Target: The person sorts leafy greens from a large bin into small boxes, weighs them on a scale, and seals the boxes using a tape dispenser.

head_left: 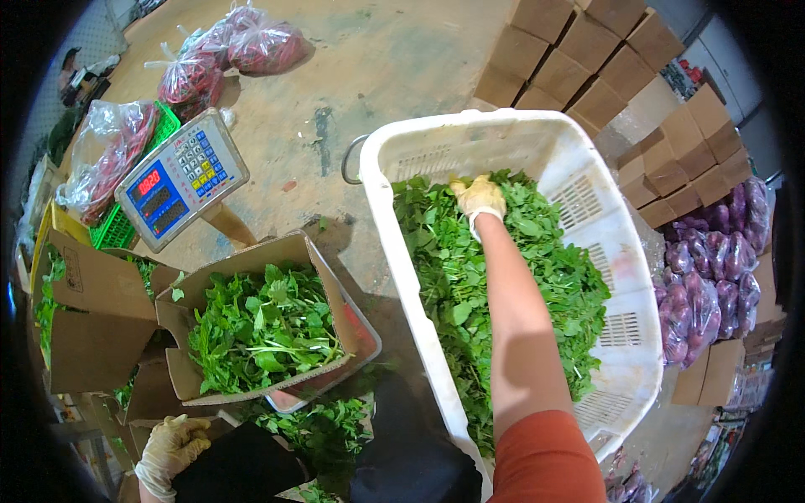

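My right hand [480, 196], in a pale latex-type glove, reaches into a large white plastic basket [465, 119] and rests on the leafy greens [462, 276] there; its fingertips are partly among the leaves, and whether they grip any is unclear. My left hand [173, 449], gloved the same way, lies at my knee at the lower left, fingers curled; nothing shows in it. Between them, an open cardboard box [179, 314] of leafy greens [264, 327] sits on the platform of a digital scale [368, 352]. The scale's lit display head [182, 179] stands behind the box.
Open cartons [94, 339] with greens stand at left. Beyond are a green crate [116, 229] and tied plastic bags of red produce [267, 47]. Stacked cardboard boxes [566, 56] and bagged purple produce [688, 314] stand at right. Loose greens [333, 427] lie near my legs.
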A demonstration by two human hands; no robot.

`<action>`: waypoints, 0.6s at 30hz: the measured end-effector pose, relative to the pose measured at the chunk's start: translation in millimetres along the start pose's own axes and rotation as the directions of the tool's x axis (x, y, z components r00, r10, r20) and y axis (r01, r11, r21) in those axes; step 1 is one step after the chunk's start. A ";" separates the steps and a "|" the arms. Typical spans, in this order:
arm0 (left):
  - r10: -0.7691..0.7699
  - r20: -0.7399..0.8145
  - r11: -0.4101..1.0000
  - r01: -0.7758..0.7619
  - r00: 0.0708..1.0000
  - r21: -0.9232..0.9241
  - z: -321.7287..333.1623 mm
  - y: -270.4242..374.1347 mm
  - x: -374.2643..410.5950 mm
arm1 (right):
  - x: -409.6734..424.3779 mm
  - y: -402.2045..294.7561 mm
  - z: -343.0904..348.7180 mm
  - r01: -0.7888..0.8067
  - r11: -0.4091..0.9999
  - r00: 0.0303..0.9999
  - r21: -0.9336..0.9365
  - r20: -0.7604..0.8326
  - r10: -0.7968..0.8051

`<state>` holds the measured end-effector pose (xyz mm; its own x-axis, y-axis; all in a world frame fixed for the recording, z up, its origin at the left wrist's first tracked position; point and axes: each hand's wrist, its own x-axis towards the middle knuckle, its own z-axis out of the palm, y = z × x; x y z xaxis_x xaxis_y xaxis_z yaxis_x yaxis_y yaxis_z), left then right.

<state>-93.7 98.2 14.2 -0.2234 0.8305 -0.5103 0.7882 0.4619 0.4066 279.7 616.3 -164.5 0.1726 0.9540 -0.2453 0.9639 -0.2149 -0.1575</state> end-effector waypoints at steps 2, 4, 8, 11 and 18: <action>-0.257 0.109 0.922 0.278 0.960 -0.270 0.9 -0.2 6.7 | 5.7 -10.1 4.0 -0.065 0.984 0.998 -0.163 -0.031 0.061; -0.131 0.087 0.990 0.134 0.988 -0.029 -0.5 -1.9 12.9 | 5.0 -22.8 12.3 -0.049 0.998 0.991 -0.047 0.123 0.055; 0.034 0.051 0.999 -0.033 0.998 -0.022 0.0 -3.8 18.2 | -36.6 -50.8 42.3 0.198 0.978 0.968 -0.074 0.174 -0.182; -0.056 0.084 0.998 0.058 0.995 -0.017 -0.1 -2.0 14.3 | -92.7 -45.3 57.3 0.483 0.857 0.874 -0.182 0.160 -0.458; -0.053 0.018 0.991 0.054 0.998 -0.121 -0.9 5.8 -7.2 | -183.2 37.6 65.9 0.454 0.891 0.861 0.029 0.244 -0.446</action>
<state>-88.0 95.2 21.0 -0.2545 0.7994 -0.5443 0.7000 0.5406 0.4667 271.0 419.7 -188.6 -0.3311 0.8662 -0.3743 0.9310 0.2355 -0.2788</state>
